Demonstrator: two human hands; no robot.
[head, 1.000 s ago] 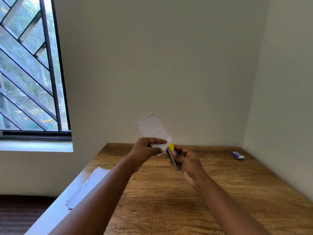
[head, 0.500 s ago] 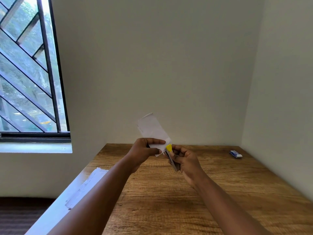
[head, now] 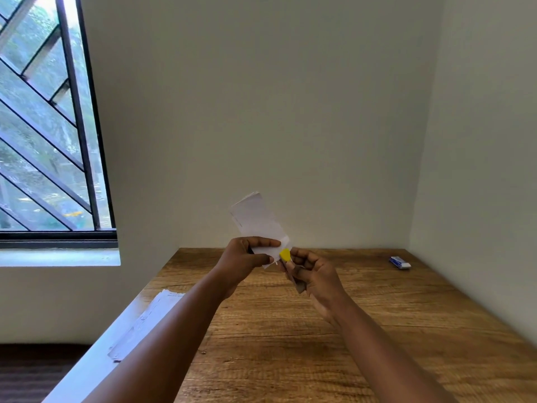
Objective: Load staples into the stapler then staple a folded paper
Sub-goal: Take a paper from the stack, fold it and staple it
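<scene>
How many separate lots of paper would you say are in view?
2: the folded paper held up in the left hand, and a sheaf lying at the table's left edge.

Above the middle of the surface [head: 290,344], the left hand [head: 244,260] holds the folded paper [head: 255,219] upright, and the right hand [head: 316,274] holds the stapler [head: 286,255] just to its right, at the paper's lower edge. A small box [head: 400,262] lies at the far right corner by the walls. A stack of papers [head: 145,321] rests on the left edge, below the window [head: 43,126].
</scene>
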